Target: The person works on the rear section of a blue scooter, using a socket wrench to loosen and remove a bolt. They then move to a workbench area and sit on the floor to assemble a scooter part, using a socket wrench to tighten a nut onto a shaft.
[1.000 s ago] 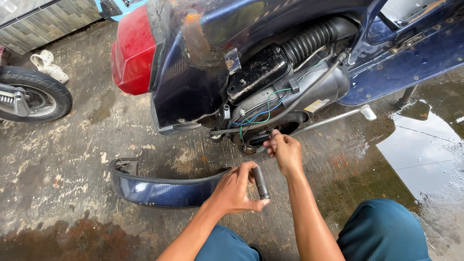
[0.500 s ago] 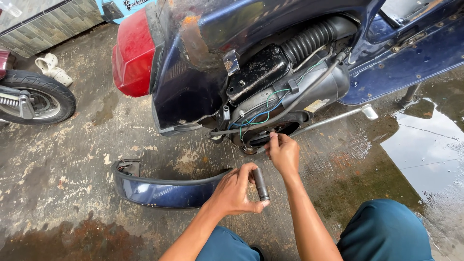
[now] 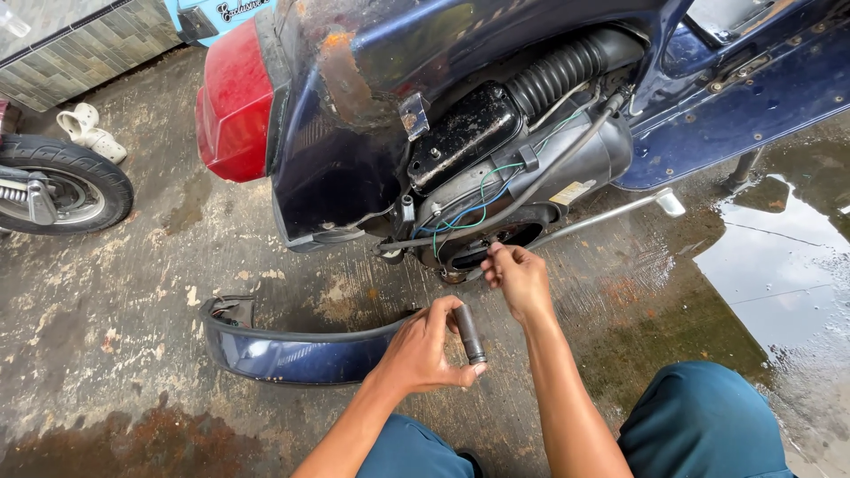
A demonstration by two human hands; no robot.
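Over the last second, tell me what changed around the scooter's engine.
Very little changed. The right hand stayed at the engine opening, shifting only slightly. The left hand kept its fingers around the dark cylindrical socket. The detached blue panel lay unmoved on the concrete.

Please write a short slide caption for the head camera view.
Left hand holds a dark socket; right hand reaches the scooter engine.

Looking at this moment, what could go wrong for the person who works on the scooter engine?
1. The right hand reaches under loose green and blue wires; it might snag and pull them.
2. The blue body panel lies on the concrete just beside the left hand; a knee or foot could scratch it.
3. The puddle near the person's knee may make the ground slippery.
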